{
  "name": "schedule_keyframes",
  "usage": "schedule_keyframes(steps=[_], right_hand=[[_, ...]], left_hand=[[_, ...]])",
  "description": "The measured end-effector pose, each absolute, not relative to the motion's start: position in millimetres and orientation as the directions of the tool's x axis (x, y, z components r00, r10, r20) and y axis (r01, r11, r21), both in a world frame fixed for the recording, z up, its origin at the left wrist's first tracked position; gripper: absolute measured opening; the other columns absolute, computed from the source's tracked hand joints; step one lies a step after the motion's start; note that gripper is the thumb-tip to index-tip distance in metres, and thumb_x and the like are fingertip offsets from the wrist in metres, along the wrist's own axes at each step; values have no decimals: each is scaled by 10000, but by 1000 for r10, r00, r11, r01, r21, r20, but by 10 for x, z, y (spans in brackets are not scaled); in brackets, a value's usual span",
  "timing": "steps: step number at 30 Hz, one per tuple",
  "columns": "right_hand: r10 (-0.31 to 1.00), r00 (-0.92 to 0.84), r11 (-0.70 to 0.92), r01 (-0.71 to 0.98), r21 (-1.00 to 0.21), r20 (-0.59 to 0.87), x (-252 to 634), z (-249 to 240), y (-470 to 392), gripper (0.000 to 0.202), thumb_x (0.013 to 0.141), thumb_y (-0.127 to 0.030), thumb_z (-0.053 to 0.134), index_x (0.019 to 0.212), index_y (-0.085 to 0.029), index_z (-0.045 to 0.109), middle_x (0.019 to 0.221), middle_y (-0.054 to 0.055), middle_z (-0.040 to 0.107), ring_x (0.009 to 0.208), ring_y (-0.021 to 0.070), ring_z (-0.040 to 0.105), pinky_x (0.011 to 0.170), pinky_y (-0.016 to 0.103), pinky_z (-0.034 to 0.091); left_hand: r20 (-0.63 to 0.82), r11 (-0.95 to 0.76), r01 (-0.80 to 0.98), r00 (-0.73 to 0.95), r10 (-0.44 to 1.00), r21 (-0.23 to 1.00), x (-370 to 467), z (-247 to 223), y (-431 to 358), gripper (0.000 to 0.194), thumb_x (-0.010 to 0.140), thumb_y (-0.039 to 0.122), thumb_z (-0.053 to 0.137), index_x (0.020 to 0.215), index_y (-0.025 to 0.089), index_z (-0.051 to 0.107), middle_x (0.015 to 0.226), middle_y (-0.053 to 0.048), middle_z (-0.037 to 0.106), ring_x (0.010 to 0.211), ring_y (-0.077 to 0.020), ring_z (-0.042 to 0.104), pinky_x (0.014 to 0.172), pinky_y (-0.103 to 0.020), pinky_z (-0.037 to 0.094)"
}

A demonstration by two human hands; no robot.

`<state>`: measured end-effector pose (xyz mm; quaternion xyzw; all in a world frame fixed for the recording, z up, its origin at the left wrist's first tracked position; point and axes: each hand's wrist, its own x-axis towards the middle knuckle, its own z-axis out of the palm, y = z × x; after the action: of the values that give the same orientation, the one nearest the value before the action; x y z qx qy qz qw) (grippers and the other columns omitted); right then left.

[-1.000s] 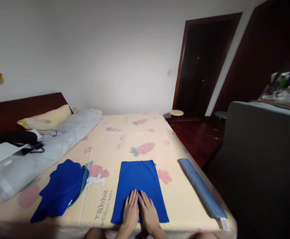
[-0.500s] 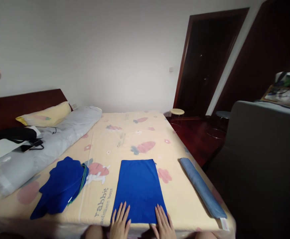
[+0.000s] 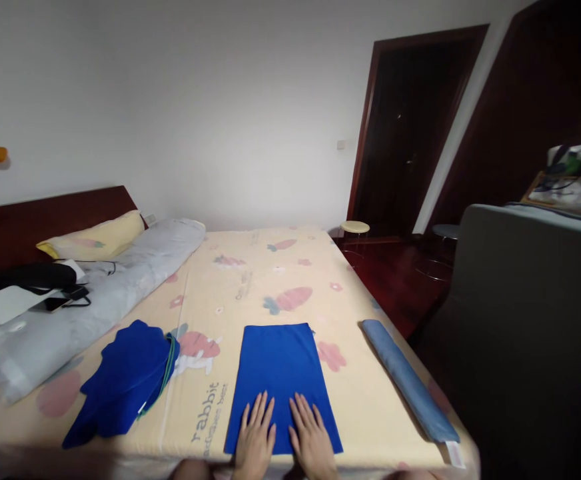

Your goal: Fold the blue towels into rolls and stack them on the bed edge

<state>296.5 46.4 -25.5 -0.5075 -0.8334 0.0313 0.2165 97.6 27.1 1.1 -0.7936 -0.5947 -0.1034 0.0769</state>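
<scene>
A flat rectangle of blue cloth (image 3: 283,357), its edges fairly straight, lies on the bed close to the front edge. My left hand (image 3: 256,437) rests palm down on its near left part, fingers stretched forward. On the near right part, my right hand (image 3: 312,435) lies flat as well, with its fingers extended. A gap of blue fabric shows between the two hands. To the left sits a crumpled blue drawstring bag (image 3: 125,380) with a green cord along its right side. At the right, a rolled blue-grey cloth (image 3: 408,380) with a white tag lies lengthwise.
The bed (image 3: 240,287) has a yellow carrot-print sheet. A grey quilt (image 3: 135,273) lies along its left side, bearing a phone, a white sheet and black items. Beyond the right edge stand a round stool (image 3: 354,227) and a dark grey panel (image 3: 530,333).
Both hands have slid forward and inward over the blue cloth, now closer together. The cloth's outline is nearly the same, and the view has shifted slightly.
</scene>
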Motion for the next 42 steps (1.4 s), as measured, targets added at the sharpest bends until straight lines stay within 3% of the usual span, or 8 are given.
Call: schedule_keyframes(steps=[4, 9, 16, 22, 25, 30, 37, 42], right_hand=[[883, -258, 374, 892, -256, 392, 3489, -446, 301, 618, 947, -447, 370, 1493, -254, 154, 1509, 59, 341, 1358, 259, 394, 1087, 468, 373], [910, -200, 311, 908, -280, 363, 3600, -418, 311, 595, 919, -495, 396, 1444, -218, 353, 1486, 93, 382, 1357, 297, 391, 1093, 529, 348], [899, -396, 438, 805, -400, 188, 2764, 192, 719, 563, 903, -203, 300, 1465, -230, 292, 1543, 32, 262, 1425, 201, 257, 1145, 416, 289], [925, -360, 380, 847, -371, 124, 2918, 33, 723, 545, 953, -446, 319, 1471, -309, 215, 1551, 11, 230, 1430, 235, 241, 1157, 494, 252], [971, -200, 236, 905, -355, 134, 3309, -151, 637, 608, 944, -551, 283, 1474, -263, 210, 1547, 32, 238, 1425, 249, 255, 1149, 519, 264], [981, -173, 192, 918, -348, 87, 3582, -170, 625, 658, 926, -594, 304, 1427, -172, 366, 1492, 84, 357, 1387, 273, 340, 1130, 509, 313], [878, -432, 479, 771, -420, 207, 2885, 235, 1158, 541, 942, -215, 273, 1479, -259, 223, 1548, 16, 249, 1438, 193, 213, 1165, 445, 263], [871, -458, 479, 706, -521, 179, 2485, 233, 1736, 599, 899, -163, 278, 1486, -239, 187, 1553, 28, 241, 1439, 179, 203, 1170, 420, 256]], left_hand=[[315, -219, 975, 221, 923, -41, 470, -47, 4, 611, 924, 288, 364, 1477, 333, 108, 1524, 24, 362, 1367, -181, 400, 1096, -373, 344], [365, -114, 993, 116, 924, -26, 354, -19, -51, 610, 914, 287, 371, 1469, 354, 126, 1487, 12, 431, 1356, -227, 415, 1124, -466, 274], [253, -171, 982, 147, 956, 74, 1123, 234, 488, 650, 890, 146, 299, 1473, 316, 69, 1557, -8, 282, 1418, -223, 309, 1119, -498, 284], [110, -175, 974, 160, 981, 142, 1117, 113, 537, 565, 939, 227, 267, 1459, 372, 99, 1562, 33, 263, 1425, -189, 291, 1130, -477, 300], [116, -58, 990, 44, 992, 127, 782, 77, 339, 530, 952, 303, 279, 1457, 372, 134, 1558, 24, 283, 1418, -197, 308, 1121, -472, 311], [171, 22, 997, -34, 985, 67, 483, -1, 70, 528, 934, 248, 284, 1442, 373, 213, 1518, 19, 371, 1383, -203, 376, 1113, -507, 296], [198, -184, 981, 169, 966, 62, 948, 92, 716, 717, 822, 56, 323, 1478, 274, 132, 1567, -6, 248, 1435, -184, 264, 1136, -441, 284], [145, -247, 967, 236, 961, 64, 1069, 61, 1600, 685, 869, 96, 289, 1479, 241, 14, 1573, -19, 220, 1446, -184, 231, 1159, -436, 260]])
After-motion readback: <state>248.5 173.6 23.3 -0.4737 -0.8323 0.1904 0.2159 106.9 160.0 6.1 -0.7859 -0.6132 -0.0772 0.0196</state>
